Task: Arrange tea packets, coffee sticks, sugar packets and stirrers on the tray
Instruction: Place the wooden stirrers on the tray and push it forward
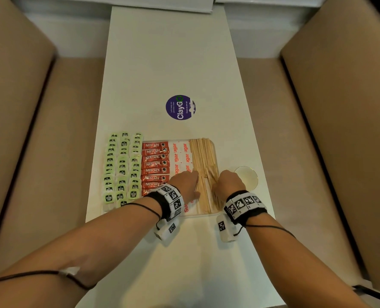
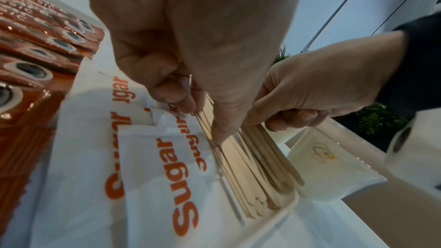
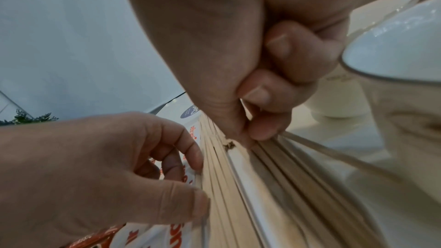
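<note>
From the head view, both hands are resting on the wooden stirrers (image 1: 204,161) lying in the right end of the tray (image 1: 215,150). The left hand (image 1: 185,182) is pressing their left edge, the right hand (image 1: 228,184) their right side. Sugar packets (image 1: 180,156) and red coffee sticks (image 1: 155,163) are filling the tray's middle and left, while green tea packets (image 1: 122,170) are lying in rows on the white surface (image 1: 171,63) just left of it. A glass (image 1: 246,176) is standing just right of the tray.

From the left wrist, the left hand (image 2: 190,59) is touching the stirrers (image 2: 248,167) with curled fingertips.

From the right wrist, the right hand (image 3: 250,63) is pinching several stirrers (image 3: 238,186) between thumb and curled fingers.
</note>
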Demonstrator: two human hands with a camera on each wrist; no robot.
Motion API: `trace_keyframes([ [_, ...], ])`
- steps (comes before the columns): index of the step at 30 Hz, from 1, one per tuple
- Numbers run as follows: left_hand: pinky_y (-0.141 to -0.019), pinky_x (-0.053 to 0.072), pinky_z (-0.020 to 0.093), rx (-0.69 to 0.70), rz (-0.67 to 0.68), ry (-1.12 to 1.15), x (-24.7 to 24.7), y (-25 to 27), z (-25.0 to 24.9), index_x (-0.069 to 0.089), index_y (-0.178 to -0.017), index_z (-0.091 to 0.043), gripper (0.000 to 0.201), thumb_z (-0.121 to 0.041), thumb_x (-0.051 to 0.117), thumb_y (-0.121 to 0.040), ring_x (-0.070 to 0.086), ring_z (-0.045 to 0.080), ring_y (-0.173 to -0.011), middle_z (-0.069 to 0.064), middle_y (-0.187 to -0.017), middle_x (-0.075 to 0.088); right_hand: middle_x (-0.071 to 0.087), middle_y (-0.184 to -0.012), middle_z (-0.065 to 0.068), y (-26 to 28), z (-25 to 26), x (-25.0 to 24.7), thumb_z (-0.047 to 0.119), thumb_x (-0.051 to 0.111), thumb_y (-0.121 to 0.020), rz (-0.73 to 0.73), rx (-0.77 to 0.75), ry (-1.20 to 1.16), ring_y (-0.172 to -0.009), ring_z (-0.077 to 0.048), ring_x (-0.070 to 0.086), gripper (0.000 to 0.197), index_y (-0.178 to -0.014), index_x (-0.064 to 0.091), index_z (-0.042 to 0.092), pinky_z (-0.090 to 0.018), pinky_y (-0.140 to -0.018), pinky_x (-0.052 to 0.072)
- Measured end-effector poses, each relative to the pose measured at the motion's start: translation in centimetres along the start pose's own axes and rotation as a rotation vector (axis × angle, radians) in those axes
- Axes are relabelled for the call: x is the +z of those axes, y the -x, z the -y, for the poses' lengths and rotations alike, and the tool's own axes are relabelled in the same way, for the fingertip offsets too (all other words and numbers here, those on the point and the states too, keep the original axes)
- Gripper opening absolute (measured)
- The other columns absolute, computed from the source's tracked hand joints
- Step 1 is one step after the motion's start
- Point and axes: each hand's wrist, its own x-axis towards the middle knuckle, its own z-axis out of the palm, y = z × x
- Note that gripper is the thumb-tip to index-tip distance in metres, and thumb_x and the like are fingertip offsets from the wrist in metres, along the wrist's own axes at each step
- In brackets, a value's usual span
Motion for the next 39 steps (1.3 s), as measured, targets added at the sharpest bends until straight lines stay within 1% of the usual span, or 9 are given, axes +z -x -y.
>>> trace_keyframes([
  [6, -0.07, 0.049, 0.034, 0.006, -0.006, -0.002, 0.13, 0.16, -0.32, 0.054, -0.105, -0.015, 0.029, -0.036, 0.066, -0.09, 0.059, 0.024, -0.086, 0.005, -0.098, 0.06, 0.066, -0.094, -0.008, -0.09, 0.51, 0.0, 0.009, 0.053, -0.095, -0.01, 0.007, 0.035, -0.079, -0.026, 0.06, 0.008, -0.096, 0.061, 0.008, -0.034, -0.069, 0.054],
  [9, -0.068, 0.048, 0.033, -0.009, -0.022, 0.015, 0.15, 0.16, -0.29, 0.055, -0.103, -0.017, 0.027, -0.037, 0.066, -0.089, 0.06, 0.023, -0.085, 0.003, -0.096, 0.059, 0.063, -0.089, -0.006, -0.15, 0.64, 0.09, 0.01, 0.051, -0.097, -0.018, 0.009, 0.037, -0.078, -0.026, 0.061, 0.009, -0.095, 0.06, 0.009, -0.034, -0.068, 0.053],
  [14, -0.064, 0.04, 0.031, -0.015, -0.041, 0.033, 0.1, 0.04, -0.2, 0.055, -0.1, -0.019, 0.023, -0.037, 0.066, -0.089, 0.057, 0.021, -0.083, 0.001, -0.096, 0.059, 0.066, -0.093, -0.006, -0.14, 0.73, 0.15, 0.015, 0.052, -0.097, 0.0, -0.003, 0.019, -0.081, -0.026, 0.064, 0.008, -0.095, 0.059, 0.011, -0.035, -0.068, 0.054],
  [17, -0.064, 0.04, 0.031, -0.022, -0.05, 0.041, 0.14, 0.04, -0.23, 0.055, -0.098, -0.02, 0.023, -0.038, 0.066, -0.089, 0.057, 0.02, -0.081, -0.001, -0.093, 0.058, 0.061, -0.089, -0.004, -0.1, 0.61, 0.16, 0.019, 0.054, -0.097, 0.018, -0.012, 0.025, -0.08, -0.025, 0.063, 0.008, -0.093, 0.055, 0.013, -0.034, -0.065, 0.051],
  [22, -0.065, 0.043, 0.031, -0.024, -0.047, 0.055, 0.21, 0.03, -0.19, 0.056, -0.099, -0.018, 0.024, -0.038, 0.066, -0.089, 0.058, 0.021, -0.081, 0.001, -0.093, 0.059, 0.063, -0.089, -0.004, -0.13, 0.43, 0.05, 0.022, 0.058, -0.097, 0.005, -0.032, 0.048, -0.079, -0.024, 0.061, 0.011, -0.094, 0.057, 0.012, -0.033, -0.065, 0.05],
  [28, -0.066, 0.045, 0.031, -0.017, -0.04, 0.07, 0.41, 0.06, -0.19, 0.056, -0.099, -0.018, 0.023, -0.036, 0.066, -0.088, 0.059, 0.022, -0.082, 0.001, -0.093, 0.06, 0.065, -0.087, -0.004, 0.01, 0.59, 0.11, 0.017, 0.059, -0.093, 0.016, -0.043, 0.08, -0.078, -0.025, 0.065, 0.005, -0.091, 0.06, 0.012, -0.033, -0.067, 0.055],
  [31, -0.067, 0.045, 0.031, -0.022, -0.038, 0.073, 0.36, 0.03, -0.26, 0.056, -0.099, -0.018, 0.023, -0.036, 0.066, -0.088, 0.059, 0.021, -0.082, 0.001, -0.094, 0.06, 0.065, -0.085, -0.004, 0.16, 0.57, 0.1, 0.018, 0.061, -0.091, 0.007, -0.066, 0.093, -0.076, -0.024, 0.065, 0.006, -0.09, 0.062, 0.012, -0.032, -0.064, 0.053],
  [35, -0.063, 0.043, 0.03, -0.025, -0.054, 0.069, 0.29, -0.02, -0.1, 0.056, -0.098, -0.02, 0.024, -0.039, 0.066, -0.088, 0.059, 0.02, -0.079, -0.001, -0.09, 0.06, 0.058, -0.082, -0.002, 0.15, 0.49, -0.3, 0.017, 0.058, -0.096, -0.035, -0.067, 0.101, -0.076, -0.024, 0.06, 0.01, -0.087, 0.054, 0.013, -0.031, -0.062, 0.047],
  [39, -0.062, 0.044, 0.03, -0.024, -0.06, 0.063, 0.29, -0.08, 0.07, 0.054, -0.098, -0.021, 0.025, -0.04, 0.066, -0.088, 0.058, 0.019, -0.079, -0.002, -0.09, 0.058, 0.057, -0.082, -0.002, 0.36, 0.52, -0.12, 0.014, 0.057, -0.096, -0.027, -0.081, 0.127, -0.077, -0.024, 0.059, 0.012, -0.085, 0.052, 0.014, -0.031, -0.064, 0.047],
])
